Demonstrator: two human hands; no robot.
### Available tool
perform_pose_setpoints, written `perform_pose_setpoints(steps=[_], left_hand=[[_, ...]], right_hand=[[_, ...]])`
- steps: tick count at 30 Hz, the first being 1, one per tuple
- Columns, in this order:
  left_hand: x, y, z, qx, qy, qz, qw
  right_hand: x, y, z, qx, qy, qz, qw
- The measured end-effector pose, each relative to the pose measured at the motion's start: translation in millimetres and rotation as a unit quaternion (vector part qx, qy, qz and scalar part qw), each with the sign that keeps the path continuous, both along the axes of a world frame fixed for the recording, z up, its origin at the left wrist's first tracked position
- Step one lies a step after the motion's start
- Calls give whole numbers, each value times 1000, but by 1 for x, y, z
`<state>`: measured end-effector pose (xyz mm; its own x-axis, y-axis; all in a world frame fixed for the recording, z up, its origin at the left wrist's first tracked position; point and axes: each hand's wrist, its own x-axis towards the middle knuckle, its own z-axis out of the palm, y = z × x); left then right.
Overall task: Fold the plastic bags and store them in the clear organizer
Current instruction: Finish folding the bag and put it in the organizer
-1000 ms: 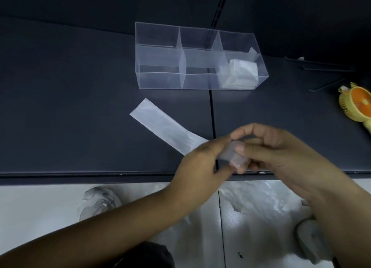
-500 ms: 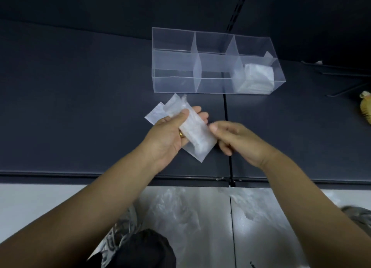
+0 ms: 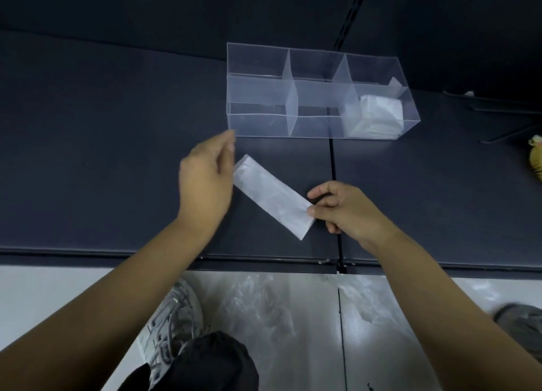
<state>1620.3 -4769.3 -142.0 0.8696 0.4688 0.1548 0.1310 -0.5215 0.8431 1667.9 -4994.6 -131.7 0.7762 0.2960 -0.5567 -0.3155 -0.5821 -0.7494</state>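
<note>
A plastic bag folded into a flat white strip (image 3: 272, 195) lies slantwise on the dark table (image 3: 102, 156). My right hand (image 3: 346, 209) pinches the strip's near right end between thumb and fingers. My left hand (image 3: 206, 179) hovers at the strip's far left end with relaxed fingers and holds nothing. Behind them stands the clear organizer (image 3: 258, 124) with three compartments. A folded white bag (image 3: 378, 115) sits in its right compartment; the left and middle ones hold nothing.
Loose crumpled plastic bags (image 3: 264, 302) lie on the pale floor below the table's front edge, beside my shoes (image 3: 170, 323). A yellow object (image 3: 535, 156) shows at the right border. Thin dark rods (image 3: 498, 103) lie at the back right.
The long strip was folded in half between both hands, then laid flat on the table. My left hand has let go and drawn back to the left; my right hand keeps the near end.
</note>
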Motion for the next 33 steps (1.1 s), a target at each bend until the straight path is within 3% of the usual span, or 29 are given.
perform_pose_setpoints(steps=[2, 4, 5, 8, 12, 17, 20, 23, 26, 31, 33], left_hand=[[-20, -22, -1, 129, -37, -171, 976], [-37, -45, -7, 162, 20, -328, 930], [-43, -52, -11, 180, 47, -362, 914], [-52, -58, -20, 212, 66, -336, 916], [-48, -65, -21, 222, -27, -245, 943], [-34, -48, -4, 106, 34, -222, 969], [-19, -33, -8, -44, 92, -196, 975], [-8, -27, -9, -232, 133, -150, 952], [-1, -25, -8, -360, 153, -99, 915], [10, -22, -2, -435, 187, -46, 880], [13, -20, 0, -430, 188, -20, 883]], right_hand=[[0, 1, 1, 1, 2, -2, 1000], [-1, 2, 3, 4, 3, -10, 1000], [-1, 3, 5, 2, 5, -16, 1000], [-2, 4, 15, 19, 33, -59, 998], [-2, 8, 33, 69, 74, -88, 991], [7, 7, 35, 70, -31, -18, 997], [10, 12, 24, 115, 7, 12, 993], [11, 22, 8, 83, 4, 13, 996], [13, 35, -1, 61, -32, -22, 997], [16, 53, -7, 40, -73, -75, 994], [17, 57, -9, 24, -87, -84, 992]])
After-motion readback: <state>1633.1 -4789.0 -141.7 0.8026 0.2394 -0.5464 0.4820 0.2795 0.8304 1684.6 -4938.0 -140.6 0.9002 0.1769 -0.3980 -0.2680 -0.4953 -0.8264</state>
